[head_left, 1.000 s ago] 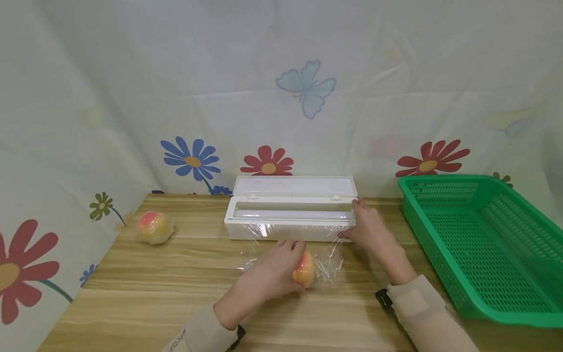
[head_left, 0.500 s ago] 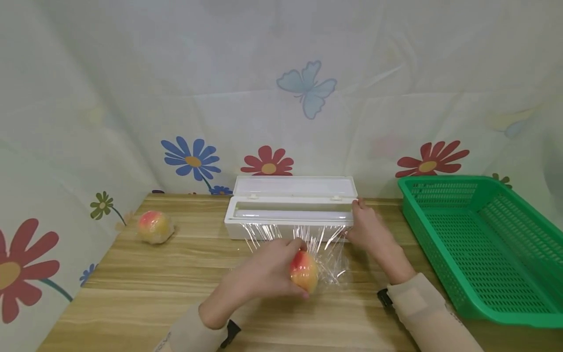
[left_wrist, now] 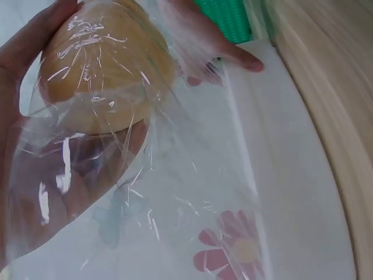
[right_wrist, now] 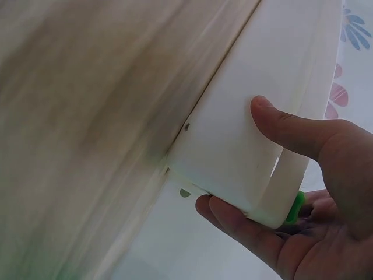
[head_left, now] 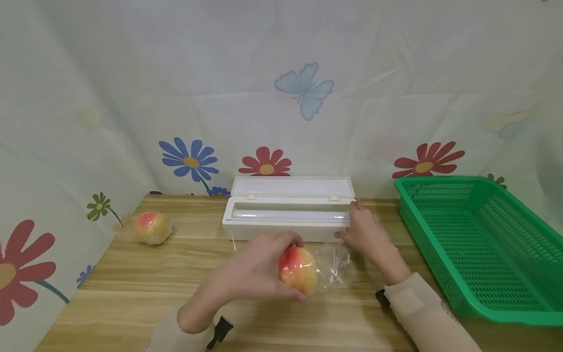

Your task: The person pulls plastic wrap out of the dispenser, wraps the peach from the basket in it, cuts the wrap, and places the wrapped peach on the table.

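My left hand grips a red-and-yellow peach in front of the white cling film dispenser. Clear cling film covers the peach and drapes over the palm in the left wrist view. More film bunches loosely at the peach's right side. With its lid raised at the back, the dispenser shows a film roll inside. My right hand holds the dispenser's right end; in the right wrist view its thumb lies on one face, with fingers round the end.
Another peach, wrapped in film, sits at the table's back left. A green plastic basket stands at the right, beside my right forearm. Behind the wooden table hangs a flower-printed cloth.
My left hand has drawn the peach toward me and slightly left, and the peach looks larger. Bright film streaks before the dispenser have mostly faded from view. My right hand keeps its hold.
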Motion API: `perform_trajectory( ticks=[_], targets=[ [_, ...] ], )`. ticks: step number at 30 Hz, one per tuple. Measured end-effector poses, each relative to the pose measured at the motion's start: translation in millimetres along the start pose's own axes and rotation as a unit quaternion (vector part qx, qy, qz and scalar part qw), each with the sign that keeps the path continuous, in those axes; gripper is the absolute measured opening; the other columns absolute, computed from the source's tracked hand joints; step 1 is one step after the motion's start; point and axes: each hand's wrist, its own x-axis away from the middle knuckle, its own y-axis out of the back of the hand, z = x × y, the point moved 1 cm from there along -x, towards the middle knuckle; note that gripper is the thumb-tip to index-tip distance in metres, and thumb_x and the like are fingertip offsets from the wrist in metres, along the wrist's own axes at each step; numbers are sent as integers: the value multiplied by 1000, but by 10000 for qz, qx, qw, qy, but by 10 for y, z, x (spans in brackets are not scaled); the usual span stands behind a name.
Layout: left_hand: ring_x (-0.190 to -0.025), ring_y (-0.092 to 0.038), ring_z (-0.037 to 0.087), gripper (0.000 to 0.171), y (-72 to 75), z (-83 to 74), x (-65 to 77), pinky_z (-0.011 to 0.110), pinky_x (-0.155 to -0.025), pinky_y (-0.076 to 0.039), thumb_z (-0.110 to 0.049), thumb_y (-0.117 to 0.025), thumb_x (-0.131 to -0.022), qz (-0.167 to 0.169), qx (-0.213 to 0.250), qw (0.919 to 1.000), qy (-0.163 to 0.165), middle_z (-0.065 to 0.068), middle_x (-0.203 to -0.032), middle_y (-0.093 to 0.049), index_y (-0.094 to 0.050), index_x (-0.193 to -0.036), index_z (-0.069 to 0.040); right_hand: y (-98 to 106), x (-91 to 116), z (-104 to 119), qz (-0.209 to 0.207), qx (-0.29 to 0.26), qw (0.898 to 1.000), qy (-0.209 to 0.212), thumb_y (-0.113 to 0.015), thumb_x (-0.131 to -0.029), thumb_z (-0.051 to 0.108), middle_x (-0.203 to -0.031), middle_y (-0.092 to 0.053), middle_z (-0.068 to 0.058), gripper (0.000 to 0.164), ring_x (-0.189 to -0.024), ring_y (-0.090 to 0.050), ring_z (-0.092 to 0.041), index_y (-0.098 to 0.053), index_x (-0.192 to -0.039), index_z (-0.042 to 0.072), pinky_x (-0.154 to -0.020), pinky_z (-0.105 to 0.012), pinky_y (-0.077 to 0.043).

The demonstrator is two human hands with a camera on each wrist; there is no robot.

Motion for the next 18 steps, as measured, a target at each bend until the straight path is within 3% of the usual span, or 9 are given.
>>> perform_trajectory(
  ticks=[12, 18],
  targets=[
    [-88, -57, 5, 75, 120, -96, 140, 22, -80, -52, -55, -92, -67, 135, -57, 9998, -168, -13, -101, -58, -56, -122, -17, -11, -14, 21, -68, 45, 10000, -30, -90, -79, 27, -143, -40, -46, 92, -100, -64, -57, -41, -137, -24, -90, -64, -50],
    [-89, -56, 4, 76, 157, -144, 196, 20, -79, -52, -56, -90, -70, 323, 54, 9993, -162, -13, -102, -57, -55, -124, -18, -6, -2, 29, 29, -26, 9999, -130, -89, -80, 27, -146, -35, -46, 95, -105, -61, -60, -38, -140, -25, -94, -65, -48]
  ],
)
